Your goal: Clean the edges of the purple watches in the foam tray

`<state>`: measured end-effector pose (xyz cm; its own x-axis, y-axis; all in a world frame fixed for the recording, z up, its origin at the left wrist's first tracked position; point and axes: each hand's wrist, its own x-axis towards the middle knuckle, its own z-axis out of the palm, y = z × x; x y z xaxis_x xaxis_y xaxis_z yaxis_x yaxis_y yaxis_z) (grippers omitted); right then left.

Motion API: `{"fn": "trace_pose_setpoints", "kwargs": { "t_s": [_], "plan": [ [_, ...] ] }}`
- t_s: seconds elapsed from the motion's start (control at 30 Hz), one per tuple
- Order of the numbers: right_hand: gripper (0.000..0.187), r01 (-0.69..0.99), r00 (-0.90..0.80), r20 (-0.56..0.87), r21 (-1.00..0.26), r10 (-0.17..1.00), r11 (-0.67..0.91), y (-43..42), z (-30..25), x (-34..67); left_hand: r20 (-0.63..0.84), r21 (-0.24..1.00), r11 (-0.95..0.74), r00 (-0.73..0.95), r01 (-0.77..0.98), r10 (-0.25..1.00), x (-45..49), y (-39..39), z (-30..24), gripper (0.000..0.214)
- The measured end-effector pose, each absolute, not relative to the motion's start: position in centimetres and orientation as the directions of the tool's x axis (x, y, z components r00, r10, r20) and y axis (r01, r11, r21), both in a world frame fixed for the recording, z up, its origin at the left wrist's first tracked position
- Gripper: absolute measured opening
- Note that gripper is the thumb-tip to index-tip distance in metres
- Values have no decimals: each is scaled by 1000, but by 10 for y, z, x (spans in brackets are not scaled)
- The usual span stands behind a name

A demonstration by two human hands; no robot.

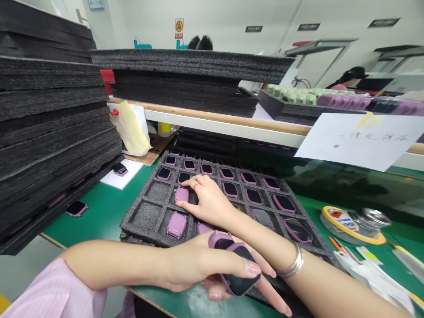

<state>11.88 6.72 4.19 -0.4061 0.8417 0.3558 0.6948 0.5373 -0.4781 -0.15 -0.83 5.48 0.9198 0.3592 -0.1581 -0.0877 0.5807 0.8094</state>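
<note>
Head view, left to right: on the green tabletop (96, 221), a foam tray (141, 221) holds a pink watch (182, 195) lying crosswise, just under the right hand (208, 201), its fingers spread and touching it; the left hand (194, 260) pinches another watch (240, 276) between thumb and fingers.

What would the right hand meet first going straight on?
The right hand would meet the pink watch body in the foam tray; its fingertips seem to rest on it, though depth is unclear.
</note>
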Motion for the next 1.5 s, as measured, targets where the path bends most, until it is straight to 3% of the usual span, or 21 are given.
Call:
{"fn": "trace_pose_setpoints", "kwargs": {
  "t_s": [0.1,0.23,0.3,0.4,0.5,0.67,0.83,0.93,1.0,1.13,1.27,1.5],
  "plan": [
    [34,659,-352,426,-520,834,544,59,62,134,-125,862,491,887,-124,444,0,-9,56,25],
    [22,468,-243,543,-660,804,588,24,97,166,-179,803,568,836,-180,519,5,-4,55,42],
    [22,435,-321,588,-605,742,667,5,101,177,-209,745,619,795,-248,570,6,1,52,54],
    [33,529,-477,572,-419,667,738,-15,91,185,-233,686,642,732,-343,640,9,7,49,58],
    [21,589,-503,571,-323,649,741,-22,77,187,-267,650,652,686,-390,677,10,10,48,55],
    [11,554,-458,652,-322,604,768,-20,68,183,-258,632,683,731,-366,631,9,10,52,51],
    [11,553,-411,759,-232,505,800,-19,66,181,-231,665,661,745,-349,626,8,8,56,46],
    [12,576,-300,795,-290,528,764,-20,70,185,-214,709,638,769,-302,602,7,7,57,49],
    [14,571,-274,772,-349,574,743,-21,74,187,-208,722,627,773,-292,600,6,7,56,51],
    [25,554,-402,673,-361,621,750,-24,77,188,-247,698,655,761,-289,600,6,8,54,57],
    [11,557,-426,662,-345,616,756,-24,75,184,-232,653,679,764,-336,602,8,8,55,49],
    [18,548,-448,687,-295,572,783,-23,78,185,-241,692,657,762,-299,601,9,6,57,54]
  ]
}}
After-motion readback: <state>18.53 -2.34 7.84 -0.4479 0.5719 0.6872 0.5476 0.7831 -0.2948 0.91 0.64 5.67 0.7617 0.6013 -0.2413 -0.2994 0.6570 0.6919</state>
